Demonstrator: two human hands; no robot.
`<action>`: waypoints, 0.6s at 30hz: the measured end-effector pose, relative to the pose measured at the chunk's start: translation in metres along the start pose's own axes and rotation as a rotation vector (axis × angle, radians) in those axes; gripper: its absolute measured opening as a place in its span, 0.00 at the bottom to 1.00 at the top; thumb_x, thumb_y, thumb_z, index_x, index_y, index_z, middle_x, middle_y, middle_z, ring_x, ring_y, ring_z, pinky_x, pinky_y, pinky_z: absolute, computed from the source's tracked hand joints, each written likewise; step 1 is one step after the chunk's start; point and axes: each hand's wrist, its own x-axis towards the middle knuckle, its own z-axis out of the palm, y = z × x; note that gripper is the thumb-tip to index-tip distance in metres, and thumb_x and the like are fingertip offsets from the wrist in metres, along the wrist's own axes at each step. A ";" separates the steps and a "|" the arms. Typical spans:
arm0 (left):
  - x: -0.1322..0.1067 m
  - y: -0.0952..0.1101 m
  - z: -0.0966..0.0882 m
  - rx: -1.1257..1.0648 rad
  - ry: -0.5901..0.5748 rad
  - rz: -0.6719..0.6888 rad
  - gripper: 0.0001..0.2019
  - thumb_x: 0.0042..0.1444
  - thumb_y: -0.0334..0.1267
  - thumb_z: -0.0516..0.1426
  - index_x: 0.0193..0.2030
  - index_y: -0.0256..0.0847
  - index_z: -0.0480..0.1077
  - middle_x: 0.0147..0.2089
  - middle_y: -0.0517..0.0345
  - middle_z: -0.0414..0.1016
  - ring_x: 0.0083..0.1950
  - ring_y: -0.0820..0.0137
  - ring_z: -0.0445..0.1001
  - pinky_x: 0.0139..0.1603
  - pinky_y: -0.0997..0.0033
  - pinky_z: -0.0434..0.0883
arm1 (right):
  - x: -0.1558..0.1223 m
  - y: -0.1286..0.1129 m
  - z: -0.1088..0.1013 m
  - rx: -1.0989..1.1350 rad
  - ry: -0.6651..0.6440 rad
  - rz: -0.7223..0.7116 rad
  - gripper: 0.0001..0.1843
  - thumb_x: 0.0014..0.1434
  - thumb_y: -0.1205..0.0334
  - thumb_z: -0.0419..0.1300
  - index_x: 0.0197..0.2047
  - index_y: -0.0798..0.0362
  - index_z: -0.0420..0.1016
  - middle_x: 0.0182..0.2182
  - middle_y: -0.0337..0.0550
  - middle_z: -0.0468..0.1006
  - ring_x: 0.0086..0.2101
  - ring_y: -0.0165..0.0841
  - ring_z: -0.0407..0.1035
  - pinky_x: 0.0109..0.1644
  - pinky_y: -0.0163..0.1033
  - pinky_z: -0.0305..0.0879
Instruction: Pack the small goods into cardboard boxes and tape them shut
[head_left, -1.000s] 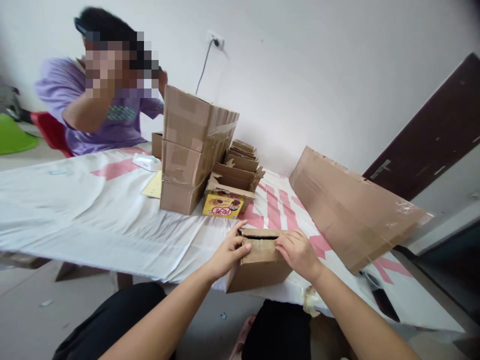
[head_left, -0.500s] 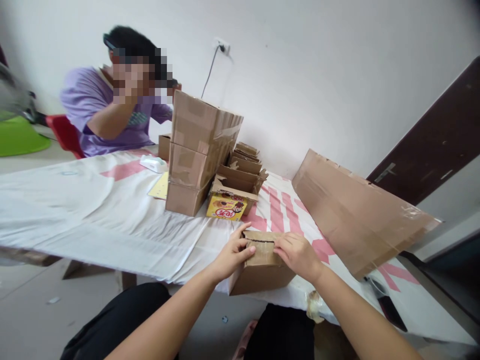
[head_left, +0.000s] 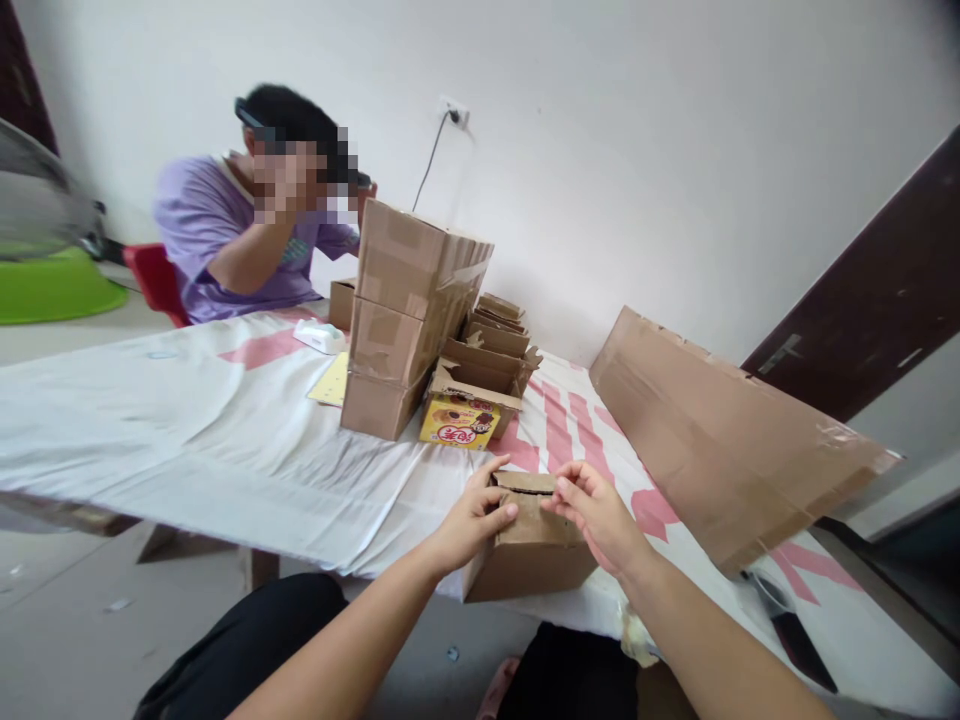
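A small brown cardboard box [head_left: 531, 552] sits at the near edge of the table, its top flaps almost closed with a dark slit between them. My left hand [head_left: 471, 520] grips the box's left top corner, fingers curled over the flap and thumb pressed on its front. My right hand [head_left: 596, 515] hovers over the right side of the top, fingers spread and slightly raised off the flap.
A stack of taped cartons [head_left: 409, 318] stands mid-table, with a row of open small boxes [head_left: 487, 350] and a yellow snack box [head_left: 459, 422] beside it. A long flat carton [head_left: 720, 440] lies at the right. A person in a purple shirt [head_left: 232, 235] sits at the far left. The table [head_left: 187, 430] has a white and pink cloth.
My right hand has lifted its fingers off the box top and opened. The left hand keeps its grip on the corner. The camera view has shifted left, so everything sits further right.
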 end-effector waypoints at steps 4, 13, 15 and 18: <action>0.000 -0.001 0.000 0.025 0.008 0.008 0.17 0.55 0.49 0.54 0.23 0.39 0.69 0.67 0.50 0.54 0.65 0.55 0.57 0.63 0.54 0.59 | 0.002 -0.010 0.007 0.363 -0.028 0.187 0.16 0.46 0.53 0.68 0.30 0.51 0.66 0.25 0.33 0.67 0.29 0.28 0.67 0.44 0.48 0.71; -0.002 -0.005 0.003 -0.033 0.008 0.009 0.18 0.54 0.52 0.55 0.24 0.39 0.71 0.67 0.49 0.53 0.66 0.54 0.56 0.63 0.53 0.59 | 0.003 -0.008 0.017 0.314 -0.092 0.120 0.13 0.54 0.51 0.61 0.31 0.51 0.66 0.26 0.36 0.69 0.29 0.30 0.68 0.41 0.46 0.71; -0.003 -0.004 0.002 -0.026 0.005 0.001 0.18 0.54 0.52 0.55 0.24 0.39 0.70 0.68 0.49 0.52 0.66 0.54 0.55 0.64 0.53 0.57 | 0.003 -0.009 0.013 0.001 -0.053 -0.084 0.10 0.58 0.52 0.57 0.35 0.51 0.68 0.28 0.39 0.72 0.32 0.32 0.69 0.41 0.44 0.70; -0.003 -0.004 0.001 -0.018 0.009 -0.003 0.18 0.54 0.52 0.55 0.23 0.39 0.69 0.68 0.50 0.53 0.66 0.55 0.55 0.65 0.54 0.56 | 0.000 -0.010 0.003 -0.637 -0.092 -0.508 0.07 0.61 0.60 0.53 0.38 0.49 0.72 0.34 0.44 0.76 0.38 0.36 0.69 0.44 0.45 0.66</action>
